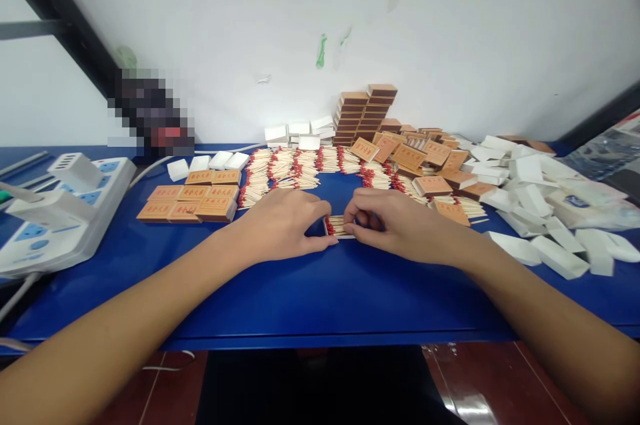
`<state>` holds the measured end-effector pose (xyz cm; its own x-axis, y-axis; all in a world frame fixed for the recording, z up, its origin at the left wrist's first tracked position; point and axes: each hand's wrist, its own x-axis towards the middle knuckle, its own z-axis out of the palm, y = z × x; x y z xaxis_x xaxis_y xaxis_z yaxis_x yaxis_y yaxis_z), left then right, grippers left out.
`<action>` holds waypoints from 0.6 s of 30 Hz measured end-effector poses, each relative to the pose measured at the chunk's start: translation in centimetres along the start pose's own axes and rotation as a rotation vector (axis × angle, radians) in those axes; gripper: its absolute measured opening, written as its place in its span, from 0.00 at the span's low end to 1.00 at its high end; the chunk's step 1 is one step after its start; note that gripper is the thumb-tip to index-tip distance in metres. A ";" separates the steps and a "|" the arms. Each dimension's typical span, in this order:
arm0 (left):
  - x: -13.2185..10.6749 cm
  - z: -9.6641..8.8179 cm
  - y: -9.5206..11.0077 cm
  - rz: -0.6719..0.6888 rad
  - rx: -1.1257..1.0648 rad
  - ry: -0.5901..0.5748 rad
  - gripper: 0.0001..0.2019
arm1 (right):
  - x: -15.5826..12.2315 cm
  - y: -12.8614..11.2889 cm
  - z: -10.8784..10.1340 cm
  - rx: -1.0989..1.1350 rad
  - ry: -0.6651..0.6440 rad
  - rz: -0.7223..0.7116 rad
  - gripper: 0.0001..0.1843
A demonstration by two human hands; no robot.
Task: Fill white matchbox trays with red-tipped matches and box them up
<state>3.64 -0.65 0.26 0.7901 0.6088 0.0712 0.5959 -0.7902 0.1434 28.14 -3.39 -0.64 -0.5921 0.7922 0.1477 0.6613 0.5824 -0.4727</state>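
Blue counter [300, 291] against a white wall [450, 25] — left hand [280, 225] and right hand [395, 221], fingers pinched, both grip a small tray of matches [337, 226].

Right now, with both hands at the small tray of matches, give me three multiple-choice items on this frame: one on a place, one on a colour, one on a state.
1. Where do the flat, neatly laid orange matchboxes lie?
A. left of the hands
B. on the power strip
C. on the floor

2. What colour are the match heads in the match bundles?
A. green
B. red
C. black

3. In what state is the white tray between the left hand and right hand?
A. empty
B. closed in a sleeve
C. open, matches inside

Answers: 1 A, they sit in rows on the blue table beyond the left forearm. 2 B, the tips show red. 3 C, red-tipped sticks show in it.
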 end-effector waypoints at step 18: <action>0.0 0.0 -0.1 0.013 -0.011 0.010 0.14 | -0.4 2.2 -1.1 -0.137 0.214 0.100 0.12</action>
<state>3.58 -0.55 0.21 0.7963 0.5992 0.0834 0.5839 -0.7973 0.1528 30.36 -2.22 -0.75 -0.4195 0.8591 0.2931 0.7766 0.5069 -0.3741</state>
